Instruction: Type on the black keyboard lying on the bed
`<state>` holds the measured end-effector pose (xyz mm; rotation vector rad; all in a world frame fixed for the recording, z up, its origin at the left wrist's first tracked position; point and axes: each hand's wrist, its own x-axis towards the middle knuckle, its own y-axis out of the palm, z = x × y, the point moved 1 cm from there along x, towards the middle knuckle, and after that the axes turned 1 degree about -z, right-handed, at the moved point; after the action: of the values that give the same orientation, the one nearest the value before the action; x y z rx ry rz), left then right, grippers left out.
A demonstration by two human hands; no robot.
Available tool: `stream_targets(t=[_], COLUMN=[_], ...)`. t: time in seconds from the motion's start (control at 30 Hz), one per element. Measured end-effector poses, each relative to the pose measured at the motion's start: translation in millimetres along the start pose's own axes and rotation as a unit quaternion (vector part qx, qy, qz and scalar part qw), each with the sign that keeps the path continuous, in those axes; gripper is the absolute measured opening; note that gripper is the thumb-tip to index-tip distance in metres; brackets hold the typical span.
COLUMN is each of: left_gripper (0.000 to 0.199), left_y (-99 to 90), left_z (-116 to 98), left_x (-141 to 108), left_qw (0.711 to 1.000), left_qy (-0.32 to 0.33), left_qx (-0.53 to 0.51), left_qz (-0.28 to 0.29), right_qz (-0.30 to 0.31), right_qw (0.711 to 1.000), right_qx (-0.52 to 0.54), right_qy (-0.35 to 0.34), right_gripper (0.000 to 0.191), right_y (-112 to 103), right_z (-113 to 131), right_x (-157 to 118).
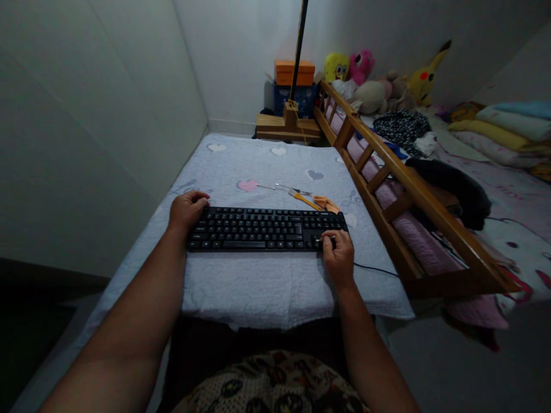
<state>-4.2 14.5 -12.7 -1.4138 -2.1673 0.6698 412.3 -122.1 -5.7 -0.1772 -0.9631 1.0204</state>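
A black computer keyboard (245, 229) lies flat on the cloth-covered table, its cable leaving at the right. My left hand (186, 211) grips its upper left corner, thumb along the top edge. Over the arrow keys and number pad, my right hand (338, 255) pinches a thin, white-tipped stick that looks like a cotton swab (319, 240), its tip at the keys. Behind the keyboard lie a brush with a yellow handle (306, 201), a slim metal tool (284, 187), a thin pale stick (266, 187) and a folded orange cloth (327, 203).
A wooden bed rail (387, 160) runs along the table's right side, with bedding and plush toys (370, 94) beyond it. An orange box (294, 73) and a wooden stand with a pole (290, 120) are at the back. A pale wall panel (107, 115) rises on the left.
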Motion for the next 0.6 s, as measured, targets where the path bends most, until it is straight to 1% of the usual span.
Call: stream_targets(t=[0.27, 0.6], left_gripper=[0.032, 0.033], left_y=[-0.5, -0.5], left_z=[0.6, 0.7], left_x=[1.0, -0.2], left_qw=[1.000, 1.000], left_qy=[0.004, 0.000], left_qx=[0.006, 0.000], left_qz=[0.002, 0.001], right_qz=[-0.013, -0.016], right_qw=[1.000, 1.000], right_qx=[-0.022, -0.019], right_qy=[0.007, 0.000], right_gripper=[0.016, 0.018], right_y=[1.3, 3.2], right_z=[-5.3, -5.1], right_x=[-1.2, -0.1])
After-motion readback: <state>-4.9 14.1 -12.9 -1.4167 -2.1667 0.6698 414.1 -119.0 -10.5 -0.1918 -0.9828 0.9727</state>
